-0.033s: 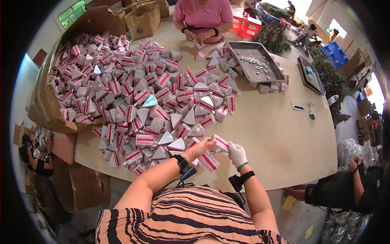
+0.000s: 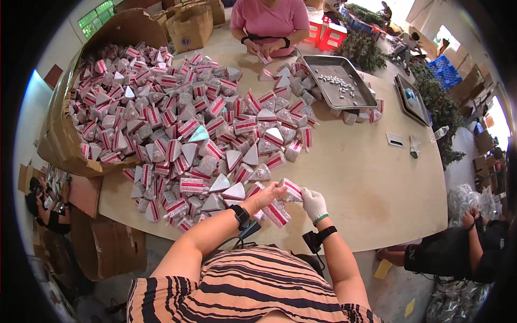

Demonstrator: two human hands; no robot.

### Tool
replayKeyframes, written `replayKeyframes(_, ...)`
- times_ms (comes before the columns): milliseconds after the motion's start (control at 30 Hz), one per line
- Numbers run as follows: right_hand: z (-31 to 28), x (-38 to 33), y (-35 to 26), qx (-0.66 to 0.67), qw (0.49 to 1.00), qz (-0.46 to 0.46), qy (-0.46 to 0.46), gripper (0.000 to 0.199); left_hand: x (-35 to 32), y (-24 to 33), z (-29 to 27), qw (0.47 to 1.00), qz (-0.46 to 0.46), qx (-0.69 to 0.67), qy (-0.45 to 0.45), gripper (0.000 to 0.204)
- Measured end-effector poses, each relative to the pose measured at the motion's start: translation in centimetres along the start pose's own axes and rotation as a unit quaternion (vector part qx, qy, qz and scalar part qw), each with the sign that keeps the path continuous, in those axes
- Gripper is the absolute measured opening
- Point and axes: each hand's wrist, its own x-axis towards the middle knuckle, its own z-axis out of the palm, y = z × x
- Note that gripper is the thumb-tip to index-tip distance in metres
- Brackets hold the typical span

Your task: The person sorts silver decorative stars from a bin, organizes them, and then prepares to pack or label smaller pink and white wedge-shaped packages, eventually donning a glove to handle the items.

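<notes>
Between my two hands is a wedge-shaped cake-slice ornament (image 2: 291, 190), glittery white with a red band across its side. My bare left hand (image 2: 266, 198) has its fingers closed on the left end of the slice. My right hand (image 2: 314, 206), in a white glove with a green cuff edge, pinches the right end. Just below them, another cake slice (image 2: 277, 214) lies on the table, red stripe upward. To the left spreads a large heap of similar cake slices (image 2: 180, 124), reaching close to my left forearm.
The heap spills from a big cardboard box (image 2: 62, 126) lying open on the table (image 2: 366, 188). At the far right, a metal tray (image 2: 353, 100) holds several small silvery pieces. Across the table a person in pink (image 2: 269, 24) handles a slice. Another person (image 2: 458, 245) sits at right.
</notes>
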Motion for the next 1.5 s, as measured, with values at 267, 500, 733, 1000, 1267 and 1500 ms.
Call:
replayKeyframes(267, -0.3, 1.7, 0.2, -0.388, 0.919, -0.062, 0.04, 0.046, 1.3, -1.1, 2.6, 0.972, 0.008, 0.2, 0.122, 0.074)
replayKeyframes(500, -1.4, 3.0, -0.6, -0.567, 0.799, -0.183, -0.081, 0.034, 2.1, -2.7, 4.0, 0.925, -0.006, 0.327, 0.195, 0.077)
replayKeyframes(733, -4.8, 7.6, 4.1, -0.082, 0.991, 0.028, -0.097, 0.03, 2.5, -2.2, 3.1, 0.969, -0.017, 0.154, 0.194, 0.067)
replayKeyframes(1000, -16.9, 24.3, 4.9, 0.351, 0.897, -0.144, -0.227, 0.02, 2.2, -0.4, 3.5, 0.972, -0.059, 0.105, 0.201, 0.07)
replayKeyframes(1267, -13.6, 22.8, -7.8, 0.478, 0.872, -0.1, 0.007, 0.027, -0.1, -3.3, 1.8, 0.96, -0.075, 0.095, 0.253, 0.069)
replayKeyframes(1500, -6.4, 11.6, 2.1, 0.481, 0.856, 0.089, -0.164, 0.019, -0.5, -2.6, 1.1, 0.958, -0.092, 0.073, 0.26, 0.073)
